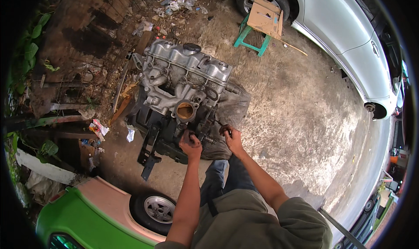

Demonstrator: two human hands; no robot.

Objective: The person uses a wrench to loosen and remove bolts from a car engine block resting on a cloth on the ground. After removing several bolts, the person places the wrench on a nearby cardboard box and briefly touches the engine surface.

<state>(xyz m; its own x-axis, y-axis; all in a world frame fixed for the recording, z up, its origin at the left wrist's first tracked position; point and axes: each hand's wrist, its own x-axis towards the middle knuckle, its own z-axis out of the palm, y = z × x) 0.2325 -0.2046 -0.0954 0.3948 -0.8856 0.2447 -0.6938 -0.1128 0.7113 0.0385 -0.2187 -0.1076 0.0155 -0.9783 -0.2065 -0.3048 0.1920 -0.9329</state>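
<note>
A greasy car engine (174, 90) stands in front of me, with a silver valve cover (203, 68) on top and a dark round cap (192, 47) on it. A round intake opening (185, 111) faces up on the near side. My left hand (190, 144), blackened with grease, is closed at the engine's near lower side, just below that opening. To its right, my right hand (231, 138) has its fingers pinched together beside the grey bell-shaped housing (233, 107). Whatever small thing either hand holds is too dark to make out.
A black metal bracket (150, 155) juts from the engine's near left. Behind are a green stool (251, 42) with cardboard (265, 17) on it and a silver car (340, 26). A green and pink car (102, 205) stands near left. Rubbish (179, 5) litters the far left ground.
</note>
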